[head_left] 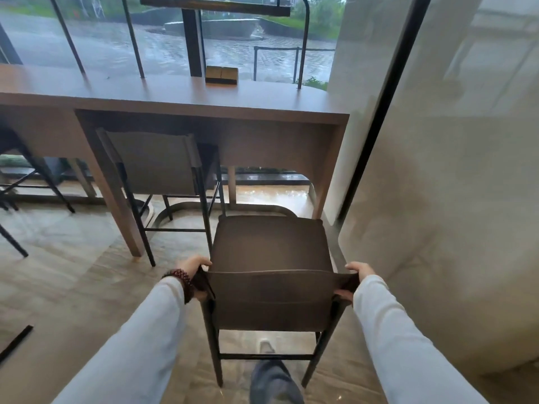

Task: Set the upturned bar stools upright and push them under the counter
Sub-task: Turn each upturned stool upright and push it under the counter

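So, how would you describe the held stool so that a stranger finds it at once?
Follow the long wooden counter by the window to its right end, beside the pale wall. There a brown stool stands upright, not yet under the counter. Unlike the neighbour stool, already tucked in, it has a left hand and a right hand gripping its backrest.

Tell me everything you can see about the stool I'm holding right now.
The stool stands upright, its seat facing the counter near its right end, not yet pushed under. Seat and low backrest look like dark brown leather; the thin legs and rear crossbar look like dark metal. The left hand grips the backrest's left end, the right hand its right end.
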Demonstrator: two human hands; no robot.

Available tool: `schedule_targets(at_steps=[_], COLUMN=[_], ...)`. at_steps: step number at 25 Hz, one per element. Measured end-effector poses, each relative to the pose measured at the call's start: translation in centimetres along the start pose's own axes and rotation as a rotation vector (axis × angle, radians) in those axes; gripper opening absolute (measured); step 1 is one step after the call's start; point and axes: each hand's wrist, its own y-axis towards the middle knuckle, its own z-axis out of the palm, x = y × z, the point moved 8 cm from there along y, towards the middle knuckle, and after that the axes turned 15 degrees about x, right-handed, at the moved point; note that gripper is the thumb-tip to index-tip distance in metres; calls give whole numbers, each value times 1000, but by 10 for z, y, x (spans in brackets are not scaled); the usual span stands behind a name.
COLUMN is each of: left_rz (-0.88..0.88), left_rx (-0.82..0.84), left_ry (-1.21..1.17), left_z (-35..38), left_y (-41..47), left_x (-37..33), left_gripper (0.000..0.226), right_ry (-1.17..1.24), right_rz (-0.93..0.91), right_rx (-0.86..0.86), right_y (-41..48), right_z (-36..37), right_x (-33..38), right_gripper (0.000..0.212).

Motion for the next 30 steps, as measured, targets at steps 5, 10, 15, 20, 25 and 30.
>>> schedule_targets(at_steps=[5, 10, 15, 20, 25, 30], left_rz=[-11, 52, 32, 42, 25, 30], left_rx=[21, -41, -34, 11, 17, 7], left_ry=[-549, -499, -458, -388, -368, -411], left_z=[4, 28, 43, 57, 62, 57], left_y=[19, 29, 62, 108, 167, 211], left_x=[14, -17, -73, -132, -175, -192], left_gripper=[16, 7, 8, 4, 5, 4], right_ry=[170, 165, 125, 60, 56, 76], right_rz=[29, -58, -63, -31, -43, -100], right_rx=[101, 117, 129, 136, 130, 128], right_y=[18, 42, 81, 135, 193, 236], right_z=[2, 6, 28, 53, 76, 84], right_x=[3, 38, 105, 168, 205, 215], right_gripper=[9, 5, 3, 13, 4, 11])
